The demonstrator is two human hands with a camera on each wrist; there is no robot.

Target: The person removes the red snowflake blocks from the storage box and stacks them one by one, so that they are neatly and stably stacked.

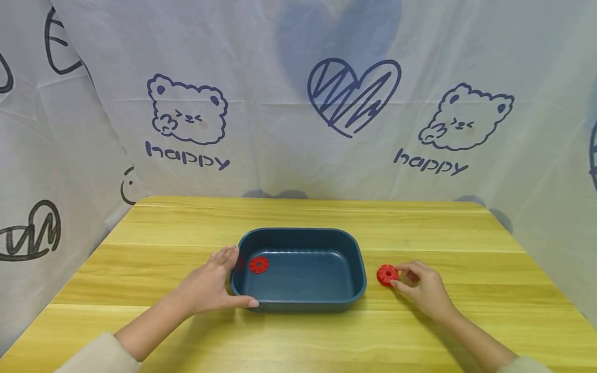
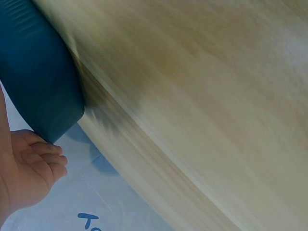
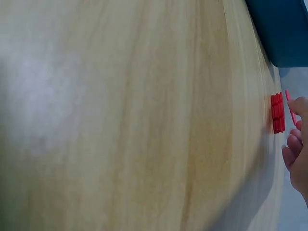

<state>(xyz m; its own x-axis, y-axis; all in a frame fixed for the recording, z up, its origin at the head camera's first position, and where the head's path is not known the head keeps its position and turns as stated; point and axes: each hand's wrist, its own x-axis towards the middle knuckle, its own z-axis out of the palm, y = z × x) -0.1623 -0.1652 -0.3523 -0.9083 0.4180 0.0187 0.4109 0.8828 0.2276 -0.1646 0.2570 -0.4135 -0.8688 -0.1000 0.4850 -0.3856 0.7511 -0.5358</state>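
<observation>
My left hand (image 1: 212, 285) holds the left end of a dark blue plastic bin (image 1: 305, 305), thumb along the front rim and fingers at the left side. In the left wrist view, curled fingers (image 2: 45, 156) meet the bin's rim (image 2: 52, 139). One flat red notched disc (image 1: 258, 264) with a center hole lies inside at the left. Right of the bin, my right hand (image 1: 426, 290) pinches a thin red disc (image 3: 290, 108) between thumb and finger. Just beneath this disc is a short stack of matching red discs (image 3: 277, 113) on the table.
The bin stands on a yellow wood-grain table (image 1: 298, 342). A white cloth (image 1: 270, 134) printed with bears, hearts and the word "happy" hangs behind the table's back edge and along the sides.
</observation>
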